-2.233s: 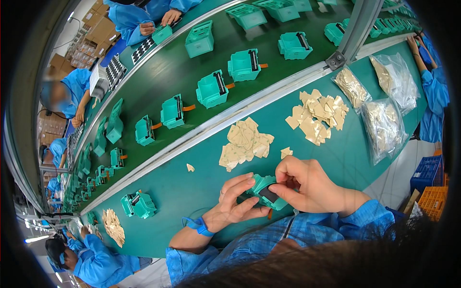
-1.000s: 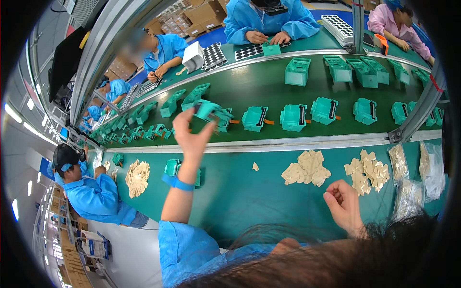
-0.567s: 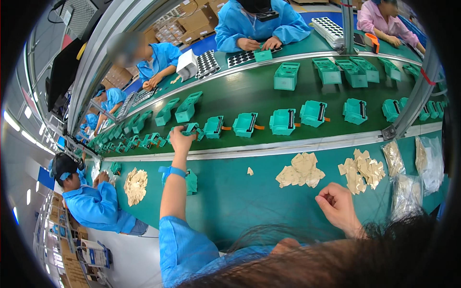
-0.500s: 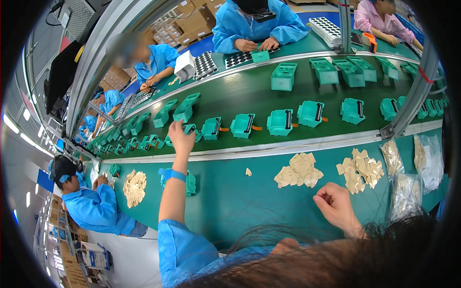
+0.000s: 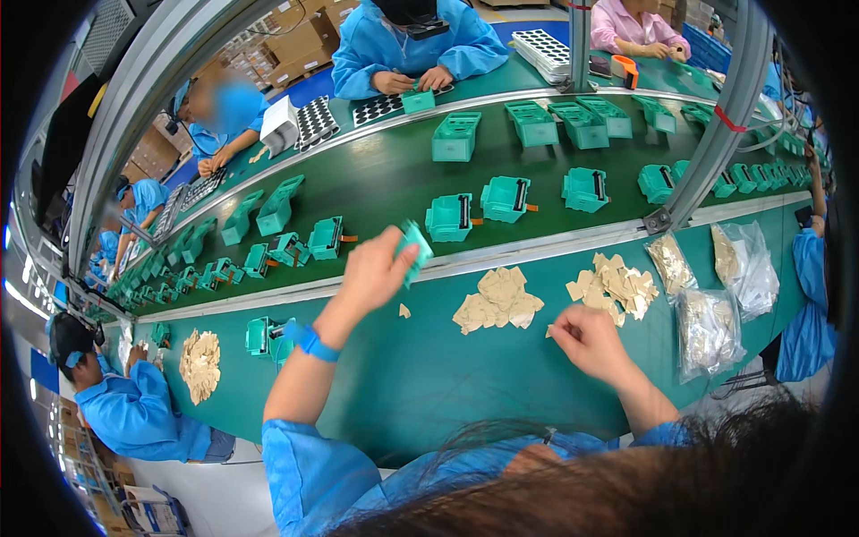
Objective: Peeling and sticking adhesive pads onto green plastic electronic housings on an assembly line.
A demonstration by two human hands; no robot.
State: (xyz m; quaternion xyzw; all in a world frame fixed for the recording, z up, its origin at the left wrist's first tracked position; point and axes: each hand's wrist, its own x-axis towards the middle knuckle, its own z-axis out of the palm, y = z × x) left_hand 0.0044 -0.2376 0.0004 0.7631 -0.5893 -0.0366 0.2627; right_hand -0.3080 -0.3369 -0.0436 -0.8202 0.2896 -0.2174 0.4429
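My left hand (image 5: 374,267), a blue band at its wrist, grips a small green plastic housing (image 5: 414,254) above the near rail of the belt. Part of that housing is hidden by my fingers, and it is slightly blurred. My right hand (image 5: 589,343) is closed in a pinch over the near table, with a small beige piece (image 5: 549,331) showing at the fingertips. Just beyond it lie two piles of thin beige pieces (image 5: 498,302), (image 5: 614,285). To the left of my left forearm, green housings (image 5: 260,336) rest on the table.
Housings with black strips (image 5: 449,217) line the near side of the belt (image 5: 376,192); larger green parts (image 5: 456,137) line the far side. A metal post (image 5: 716,125) stands at right. Clear bags of pieces (image 5: 709,333) lie right. Co-workers in blue (image 5: 148,394) sit left and opposite.
My left hand has taken a housing from the near row and brought it right, toward me. My right hand has moved slightly left and up. The view has turned rightward.
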